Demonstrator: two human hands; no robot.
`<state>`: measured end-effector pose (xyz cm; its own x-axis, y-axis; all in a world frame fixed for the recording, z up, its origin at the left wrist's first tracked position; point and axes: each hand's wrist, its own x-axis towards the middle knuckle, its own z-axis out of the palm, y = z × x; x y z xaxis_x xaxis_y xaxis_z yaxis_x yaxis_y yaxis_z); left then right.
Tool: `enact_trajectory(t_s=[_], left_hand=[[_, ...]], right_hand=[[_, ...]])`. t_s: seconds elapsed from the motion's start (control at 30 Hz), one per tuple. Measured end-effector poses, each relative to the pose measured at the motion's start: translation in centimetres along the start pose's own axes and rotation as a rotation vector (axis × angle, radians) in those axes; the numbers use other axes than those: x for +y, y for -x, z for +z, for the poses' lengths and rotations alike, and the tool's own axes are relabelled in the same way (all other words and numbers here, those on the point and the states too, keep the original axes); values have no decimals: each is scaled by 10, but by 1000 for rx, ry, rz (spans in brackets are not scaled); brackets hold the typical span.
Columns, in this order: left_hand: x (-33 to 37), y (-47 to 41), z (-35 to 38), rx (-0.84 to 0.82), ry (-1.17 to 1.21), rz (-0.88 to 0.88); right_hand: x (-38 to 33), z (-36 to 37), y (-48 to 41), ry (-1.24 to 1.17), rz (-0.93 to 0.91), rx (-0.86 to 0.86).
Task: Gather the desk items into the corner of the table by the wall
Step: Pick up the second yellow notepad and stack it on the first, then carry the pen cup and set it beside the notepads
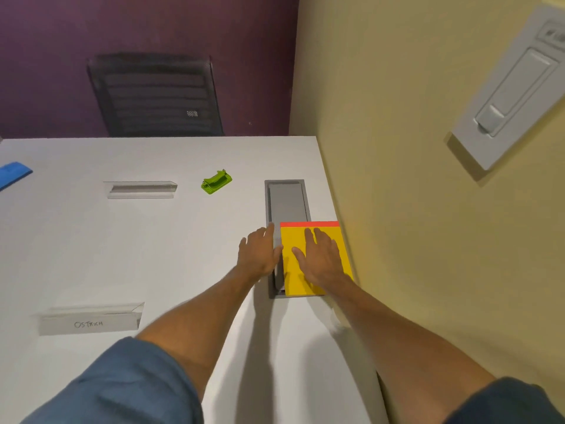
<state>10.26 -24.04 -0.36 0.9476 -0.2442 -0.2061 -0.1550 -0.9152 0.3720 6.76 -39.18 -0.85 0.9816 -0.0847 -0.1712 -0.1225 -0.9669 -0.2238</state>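
Both hands are reaching forward over the white tabletop (171, 255) in the head view, bare forearms coming out of rolled blue sleeves (128, 384). The right hand (321, 258) is lying flat, fingers spread, palm pressing on a yellow notepad (308, 280); it is not gripping anything. The left hand (260, 252) is resting open just beside the pad's left edge, its fingers touching or nearly touching that edge, grasping nothing.

The notepad is bright yellow with a red-orange band along its far edge. It is sitting at the right side of the tabletop, its right edge against or just beside the yellowish wall (397, 148), and it is partly covering a grey recessed cable tray (286, 200) set into the tabletop. The tray's grey lid is showing beyond the pad; whether anything is lying inside cannot be told.

Farther left, a small lime-green stapler-like item (216, 182) is lying well apart from the pad. A clear acrylic name holder (140, 189) is standing left of that, and a second clear holder (91, 319) with handwritten lettering is standing nearer the person on the left. A blue object (13, 174) is showing at the far left edge, cut off by the frame.

A black mesh chair (156, 96) is standing beyond the tabletop against a purple wall (46, 56). A white wall switch plate (516, 84) is hanging on the yellowish wall.
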Motion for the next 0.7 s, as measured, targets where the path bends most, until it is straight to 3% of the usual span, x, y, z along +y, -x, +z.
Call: enact_trajectory(t_s=[0.23, 0.7], left_hand=[[-47, 57, -53, 119, -329, -12], [-182, 221, -138, 252, -395, -212]], right_hand=[[-62, -31, 26, -8, -155, 34], [-235, -25, 123, -58, -395, 76]])
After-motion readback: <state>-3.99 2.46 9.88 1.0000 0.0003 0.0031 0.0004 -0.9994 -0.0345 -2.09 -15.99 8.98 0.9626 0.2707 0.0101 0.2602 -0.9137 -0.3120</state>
